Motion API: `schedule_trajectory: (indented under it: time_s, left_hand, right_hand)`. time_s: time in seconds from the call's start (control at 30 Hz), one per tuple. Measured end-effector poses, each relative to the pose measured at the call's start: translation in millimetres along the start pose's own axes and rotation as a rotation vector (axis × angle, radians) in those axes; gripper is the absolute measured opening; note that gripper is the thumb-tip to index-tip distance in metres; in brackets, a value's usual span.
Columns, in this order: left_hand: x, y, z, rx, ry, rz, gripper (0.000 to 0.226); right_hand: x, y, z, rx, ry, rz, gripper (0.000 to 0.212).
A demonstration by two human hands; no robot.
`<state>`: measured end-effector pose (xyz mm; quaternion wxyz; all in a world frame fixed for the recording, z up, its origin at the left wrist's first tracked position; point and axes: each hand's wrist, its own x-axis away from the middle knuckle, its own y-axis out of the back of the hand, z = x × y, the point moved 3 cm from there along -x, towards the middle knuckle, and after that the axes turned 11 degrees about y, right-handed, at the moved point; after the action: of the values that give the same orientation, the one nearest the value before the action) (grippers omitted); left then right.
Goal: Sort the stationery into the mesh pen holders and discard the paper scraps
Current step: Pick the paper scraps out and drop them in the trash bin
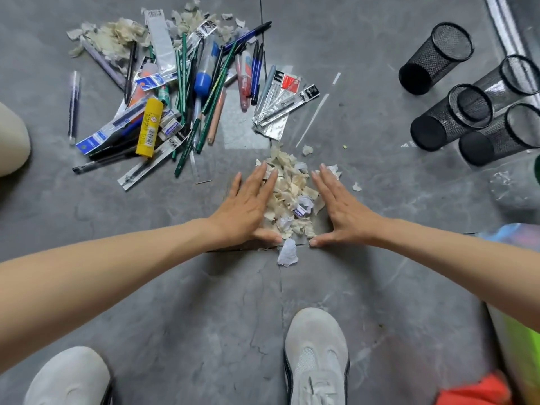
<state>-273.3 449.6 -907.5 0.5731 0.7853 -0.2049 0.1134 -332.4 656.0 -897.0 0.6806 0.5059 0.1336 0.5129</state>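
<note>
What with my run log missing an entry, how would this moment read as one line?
left hand: open, against paper scraps | right hand: open, opposite side | stationery: unsorted pile | mesh pen holders: empty

Setting: indoor floor — grey marbled tiles, one thin grout seam. Pale trainers stand on it; a stationery heap and black mesh pen holders lie straight on the tiles. Room type: cannot be told.
</note>
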Motion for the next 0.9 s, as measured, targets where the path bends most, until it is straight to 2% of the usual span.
schedule_trajectory:
  time_s: [0.13, 0.2, 0.4, 0.53, 0.63, 0.77, 0.9]
  left_hand:
    - [8.2, -13.8, -18.5, -0.051, -0.086, 0.006, 0.137]
    - [10.9, -22.1, -25.7, -0.073, -0.071, 0.0, 0.137]
    - [1.8, -8.4, -14.8, 0.129, 0.033, -0.154, 0.104]
    - [4.7, -0.8, 8.1, 0.08, -0.044, -0.183, 0.11]
    - [6.6, 0.9, 15.6, 0.138, 0.068, -0.123, 0.134]
    - [-1.3, 3.4, 8.1, 0.23, 0.144, -0.076, 0.145]
    - [-18.5, 3.8, -3.6, 0.211, 0.095, -0.047, 0.146]
  right_hand:
    - [-12.2, -1.9, 5.6, -0.002, -0.003, -0.023, 0.126]
    - [-16.9, -1.1, 10.4, 0.0, -0.003, -0.044, 0.118]
    - [-21.2, 9.1, 13.8, 0.099, 0.077, -0.098, 0.09]
    - [-8.9, 14.0, 5.7, 0.218, 0.127, -0.161, 0.077]
    - [-1.8, 12.5, -5.3, 0.137, 0.064, -0.195, 0.09]
    - [-11.6, 7.9, -15.6, -0.102, -0.129, -0.177, 0.13]
    - [-29.5, 9.3, -2.9, -0.167, -0.017, -0.117, 0.146]
